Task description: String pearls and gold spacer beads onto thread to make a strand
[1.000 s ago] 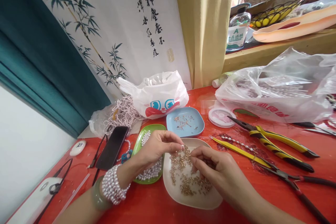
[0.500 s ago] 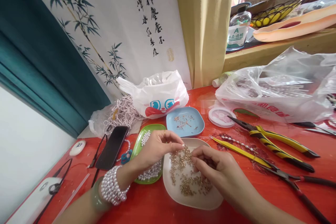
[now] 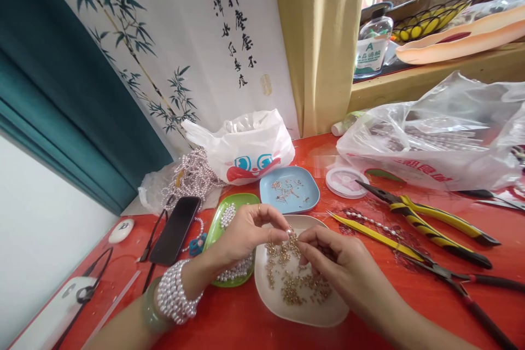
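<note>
My left hand (image 3: 254, 232) pinches a small white pearl bead (image 3: 289, 232) between thumb and forefinger. Close beside it, my right hand (image 3: 338, 257) is closed in a pinch; whatever its fingertips hold is too small to make out. Both hands hover over a cream tray (image 3: 283, 314) with many loose gold beads (image 3: 293, 290) on it. A green tray (image 3: 213, 228) of white pearl beads lies partly hidden under my left forearm. Strands of pearls (image 3: 178, 290) and a green bangle (image 3: 152, 306) circle my left wrist.
A blue tray (image 3: 289, 208) with small metal pieces sits behind. On the right lie yellow tweezers (image 3: 373, 234), yellow-black pliers (image 3: 438, 224), dark-handled pliers (image 3: 459, 281) and a white spool (image 3: 346, 183). A phone (image 3: 175, 231) is at left; plastic bags (image 3: 254, 147) stand at the back.
The fingertips of both hands have shifted very slightly, and the pearl bead in my left hand sits a little lower. The trays and tools have stayed put.
</note>
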`<state>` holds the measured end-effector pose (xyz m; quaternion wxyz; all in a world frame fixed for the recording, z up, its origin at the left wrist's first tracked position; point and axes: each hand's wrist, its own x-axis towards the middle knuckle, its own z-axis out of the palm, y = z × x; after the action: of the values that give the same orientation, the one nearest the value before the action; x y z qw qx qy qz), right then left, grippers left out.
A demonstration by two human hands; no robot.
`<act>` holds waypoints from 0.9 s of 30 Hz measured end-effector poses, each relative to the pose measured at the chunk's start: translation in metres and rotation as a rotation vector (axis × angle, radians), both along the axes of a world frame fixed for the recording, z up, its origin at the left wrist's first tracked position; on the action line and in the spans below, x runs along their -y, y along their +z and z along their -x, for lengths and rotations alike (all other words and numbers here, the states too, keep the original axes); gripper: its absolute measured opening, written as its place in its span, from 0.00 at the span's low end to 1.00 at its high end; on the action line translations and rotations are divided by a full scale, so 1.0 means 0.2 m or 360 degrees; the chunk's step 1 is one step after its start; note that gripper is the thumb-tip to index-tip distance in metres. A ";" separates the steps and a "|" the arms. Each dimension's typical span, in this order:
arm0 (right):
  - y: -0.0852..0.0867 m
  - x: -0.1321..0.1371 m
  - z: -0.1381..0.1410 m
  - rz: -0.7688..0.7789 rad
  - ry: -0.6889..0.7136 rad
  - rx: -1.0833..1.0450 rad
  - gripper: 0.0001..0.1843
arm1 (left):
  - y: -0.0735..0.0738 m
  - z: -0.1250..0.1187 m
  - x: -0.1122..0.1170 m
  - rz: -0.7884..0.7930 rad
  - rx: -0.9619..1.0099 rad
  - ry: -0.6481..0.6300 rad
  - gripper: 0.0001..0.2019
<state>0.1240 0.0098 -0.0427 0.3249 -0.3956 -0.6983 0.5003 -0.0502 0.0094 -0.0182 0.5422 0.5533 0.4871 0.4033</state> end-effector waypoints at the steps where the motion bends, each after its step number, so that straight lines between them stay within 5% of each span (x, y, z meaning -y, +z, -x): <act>1: -0.01 0.00 0.00 0.0039 -0.0003 -0.0010 0.08 | 0.00 0.00 0.00 -0.0029 -0.0078 -0.0020 0.05; 7: -0.04 -0.02 0.00 0.0198 -0.0090 -0.0154 0.09 | -0.01 0.01 -0.01 -0.0466 -0.0821 -0.0006 0.04; 11: -0.03 -0.03 -0.01 0.0144 -0.0178 -0.0299 0.10 | -0.02 0.02 -0.01 -0.0834 -0.1347 -0.0268 0.06; 27: -0.02 -0.03 -0.01 0.0174 -0.0180 -0.0293 0.09 | -0.03 0.03 -0.02 -0.0914 -0.1677 -0.0455 0.09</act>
<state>0.1254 0.0159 -0.0470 0.3933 -0.4040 -0.6137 0.5527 -0.0558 0.0124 -0.0250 0.1068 0.8618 0.4826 0.1141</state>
